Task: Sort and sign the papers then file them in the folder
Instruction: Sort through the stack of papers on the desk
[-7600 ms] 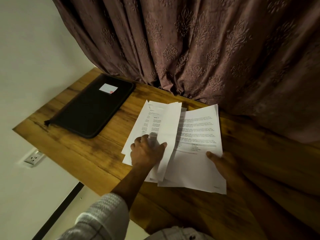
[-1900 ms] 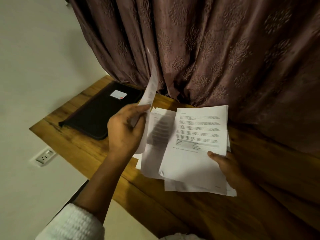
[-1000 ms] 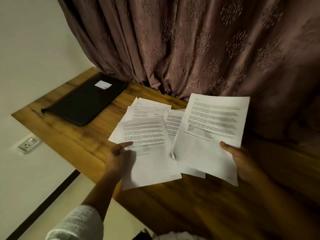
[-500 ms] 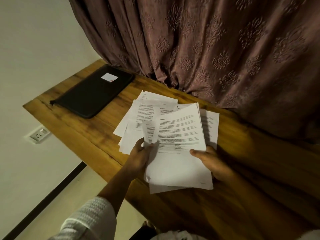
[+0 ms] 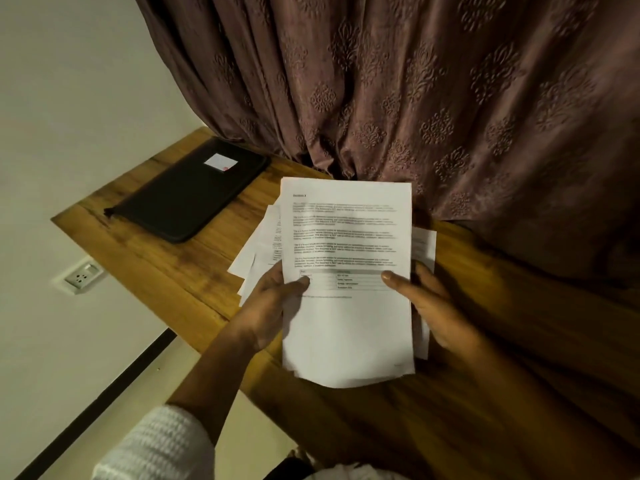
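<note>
Papers (image 5: 346, 323), a stack of printed sheets topped by a page with blocks of text and a small grid, are held in 2 hands to the right of a black zipped folder (image 5: 187, 195), well apart from it and nearer the person. The left hand (image 5: 270, 313) clamps the stack's left edge, thumb pressed on the top page beside the grid, fingers hidden behind the sheets. The right hand (image 5: 433, 306) clamps the opposite edge the same way, thumb on the page's front, fingers behind. The 2 hands sit apart, 1 at each side of the stack, at about the same height. The stack's lower edge bows slightly; whether it touches anything beneath cannot be told. More loose sheets (image 5: 263, 251) lie fanned between the folder and the held stack, partly covered by it, and 1 further sheet (image 5: 424, 244) shows on the stack's side away from the folder. The folder lies flat and closed on a wooden table (image 5: 156, 271), with a white label (image 5: 220, 162) bearing a red mark near its far corner. A patterned mauve curtain (image 5: 450, 98) hangs behind the folder and to its right. A white wall socket (image 5: 83, 276) sits on the pale wall to the folder's left, lower in view. A white knitted sleeve (image 5: 162, 445) covers the left forearm.
</note>
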